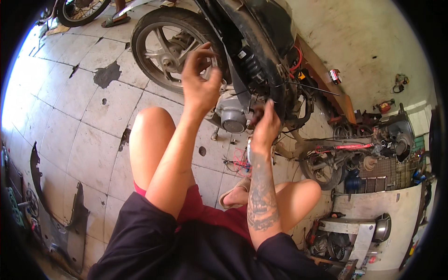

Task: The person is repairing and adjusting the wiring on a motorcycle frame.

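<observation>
A motorbike with its side panels off stands in front of me, with dark grime on its frame. My left hand is raised before its spoked wheel. The fingers there are curved and apart from the thumb, and nothing shows between them. Lower and to the right, my right hand is at the engine, just beside a round grey engine cover. Its thumb points up; the other fingers are dark and blurred, so I cannot make out whether they grip anything. A thin black cable sticks out to the right of the frame.
Red and blue wires lie on the tiled floor near my foot. A detached body panel rests at the left. On the right stand a stripped motorbike and a metal rack. Another person's sandalled foot is at the far left.
</observation>
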A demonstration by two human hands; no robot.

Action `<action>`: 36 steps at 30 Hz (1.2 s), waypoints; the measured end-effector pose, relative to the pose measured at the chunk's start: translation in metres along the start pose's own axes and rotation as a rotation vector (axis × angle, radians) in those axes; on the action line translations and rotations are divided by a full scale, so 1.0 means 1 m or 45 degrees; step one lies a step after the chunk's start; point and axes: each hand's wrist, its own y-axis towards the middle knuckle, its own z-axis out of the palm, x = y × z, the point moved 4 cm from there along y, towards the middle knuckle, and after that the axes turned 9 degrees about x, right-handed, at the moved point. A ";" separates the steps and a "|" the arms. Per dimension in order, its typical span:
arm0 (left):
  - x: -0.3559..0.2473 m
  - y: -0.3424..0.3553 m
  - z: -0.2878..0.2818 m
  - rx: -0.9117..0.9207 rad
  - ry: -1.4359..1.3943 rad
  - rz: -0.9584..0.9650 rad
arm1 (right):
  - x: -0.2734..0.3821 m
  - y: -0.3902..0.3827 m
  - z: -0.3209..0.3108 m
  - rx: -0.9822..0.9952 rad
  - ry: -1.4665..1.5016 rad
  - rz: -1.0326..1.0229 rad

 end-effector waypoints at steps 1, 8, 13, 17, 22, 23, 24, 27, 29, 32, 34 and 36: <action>0.002 0.004 -0.007 -0.084 -0.222 -0.055 | -0.001 -0.006 -0.009 -0.013 -0.125 -0.091; 0.055 -0.014 0.018 0.553 -0.157 -0.517 | 0.025 -0.016 0.016 0.047 -1.023 -0.560; 0.057 -0.011 0.047 0.483 -0.056 -0.581 | 0.030 0.003 0.018 -0.008 -1.140 -0.605; 0.052 -0.009 0.048 0.437 0.031 -0.589 | 0.029 0.008 0.018 -0.040 -1.162 -0.472; 0.013 0.008 0.028 0.792 0.314 -0.555 | 0.043 -0.007 0.024 -0.087 -0.777 -0.492; 0.007 0.009 0.024 0.924 0.464 -0.583 | 0.043 -0.006 0.025 -0.089 -0.775 -0.493; 0.030 0.009 0.015 0.883 0.493 -0.587 | 0.032 0.000 0.024 0.002 -0.203 -0.194; 0.014 0.018 0.003 0.494 0.087 -0.628 | 0.025 0.003 0.040 0.015 0.536 0.216; 0.018 0.019 0.009 0.430 -0.066 -0.625 | 0.022 0.012 0.048 0.096 0.638 0.288; 0.029 0.028 0.018 0.407 -0.494 -0.610 | 0.022 0.020 0.051 0.064 0.731 0.337; 0.032 0.028 0.021 0.412 -0.505 -0.594 | 0.023 0.019 0.052 0.056 0.736 0.327; 0.032 0.027 0.024 0.423 -0.526 -0.556 | 0.025 0.019 0.050 0.050 0.736 0.303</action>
